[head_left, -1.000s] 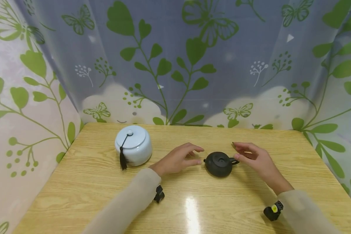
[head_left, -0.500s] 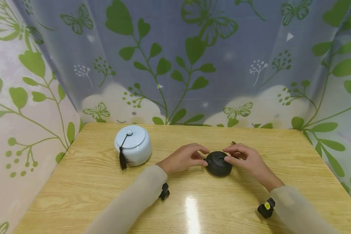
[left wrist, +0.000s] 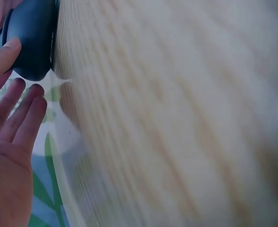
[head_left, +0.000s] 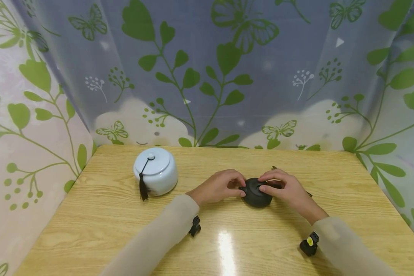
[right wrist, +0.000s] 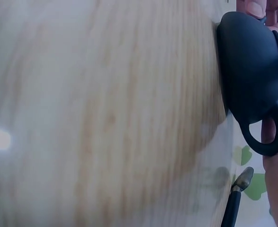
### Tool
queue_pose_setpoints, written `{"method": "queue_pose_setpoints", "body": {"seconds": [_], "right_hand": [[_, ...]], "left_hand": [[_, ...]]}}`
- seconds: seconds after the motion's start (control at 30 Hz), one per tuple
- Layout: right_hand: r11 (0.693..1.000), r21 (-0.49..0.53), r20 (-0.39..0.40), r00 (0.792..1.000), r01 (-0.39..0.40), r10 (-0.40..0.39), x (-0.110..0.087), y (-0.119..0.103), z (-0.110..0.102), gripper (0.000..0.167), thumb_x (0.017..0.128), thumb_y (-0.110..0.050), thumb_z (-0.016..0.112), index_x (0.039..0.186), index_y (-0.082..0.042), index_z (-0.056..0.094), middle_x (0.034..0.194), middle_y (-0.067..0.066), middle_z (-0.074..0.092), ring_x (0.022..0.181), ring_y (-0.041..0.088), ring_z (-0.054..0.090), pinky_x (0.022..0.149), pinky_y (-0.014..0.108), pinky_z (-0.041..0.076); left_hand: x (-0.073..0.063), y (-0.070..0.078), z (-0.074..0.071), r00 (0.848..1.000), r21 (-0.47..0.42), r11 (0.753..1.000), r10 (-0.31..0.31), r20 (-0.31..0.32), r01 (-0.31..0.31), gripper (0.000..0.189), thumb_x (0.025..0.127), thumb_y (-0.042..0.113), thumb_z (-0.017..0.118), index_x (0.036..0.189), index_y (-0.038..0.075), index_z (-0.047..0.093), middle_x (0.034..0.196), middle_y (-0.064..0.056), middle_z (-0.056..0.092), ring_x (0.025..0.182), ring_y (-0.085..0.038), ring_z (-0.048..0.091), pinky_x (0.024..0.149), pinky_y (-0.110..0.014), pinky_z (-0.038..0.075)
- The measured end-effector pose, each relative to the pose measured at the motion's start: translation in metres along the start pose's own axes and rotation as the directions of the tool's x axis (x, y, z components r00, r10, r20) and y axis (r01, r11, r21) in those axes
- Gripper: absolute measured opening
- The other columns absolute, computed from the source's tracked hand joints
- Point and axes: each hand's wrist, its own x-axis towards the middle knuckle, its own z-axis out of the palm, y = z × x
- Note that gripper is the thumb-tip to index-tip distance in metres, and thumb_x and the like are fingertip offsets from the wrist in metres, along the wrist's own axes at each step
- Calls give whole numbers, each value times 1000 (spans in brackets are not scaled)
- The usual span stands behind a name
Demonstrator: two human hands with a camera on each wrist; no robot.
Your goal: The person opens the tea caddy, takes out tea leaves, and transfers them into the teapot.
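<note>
A black teapot [head_left: 258, 197] sits on the wooden table, its spout to the left and its loop handle to the right. At the spout side, my left hand [head_left: 219, 187] holds the pot between thumb and index finger; its other fingers extend loosely in the left wrist view. From the right, my right hand [head_left: 286, 189] reaches over the handle, thumb and fingers pinching at the lid's knob, which they mostly hide. The right wrist view shows the teapot's rounded side and handle [right wrist: 271, 151] below the hand.
A pale blue lidded jar [head_left: 160, 174] with a black tassel [head_left: 143, 188] stands at the left. Behind the right hand lies a slim dark-handled tool [right wrist: 232, 205] with a metal tip, partly hidden in the head view. A patterned curtain [head_left: 207, 76] hangs behind the table.
My right hand has moved left from beside the handle to the lid. The left hand has come right, up to the spout. The teapot has stayed about in place.
</note>
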Motion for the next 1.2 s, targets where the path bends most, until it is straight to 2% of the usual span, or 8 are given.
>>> {"method": "queue_pose_setpoints", "body": {"seconds": [0.13,0.27,0.6,0.83,1.2], "right_hand": [[1000,3,-9,1000,11,-11,2,2,2,23,104,-24,77,125,-14,81,138,9,66,120,2,63,105,19,56],[1000,-8,-15,1000,16,-16,3,4,3,21,104,-23,77,123,-14,82,139,9,66,119,-1,62,102,15,55],[999,-41,-34,999,18,-19,3,2,4,18,105,-24,77,118,-13,82,135,7,68,120,0,62,107,25,57],[998,32,-50,997,56,-55,2,-4,5,16,105,-17,75,117,-7,81,133,13,67,119,0,62,104,15,54],[993,60,-55,993,106,-103,-11,-14,3,14,105,-13,74,117,-6,79,130,10,68,120,3,63,102,15,54]], "left_hand": [[1,0,1,1000,15,1000,17,-5,-17,16,102,23,79,115,18,71,145,0,68,127,-12,69,104,-18,58],[2,2,1,1000,16,1000,14,-3,-14,15,103,21,78,115,17,71,150,-2,67,131,-15,69,103,-17,58],[2,2,3,1000,7,1000,3,-1,-3,14,103,21,77,115,16,70,151,-3,66,132,-17,69,104,-19,58],[2,1,4,1000,-10,1000,-15,6,15,13,104,21,77,114,18,70,152,-2,65,133,-17,68,104,-17,57],[2,0,3,1000,-23,1000,-6,2,6,13,104,19,77,114,17,70,151,-3,66,132,-16,69,103,-16,58]]}}
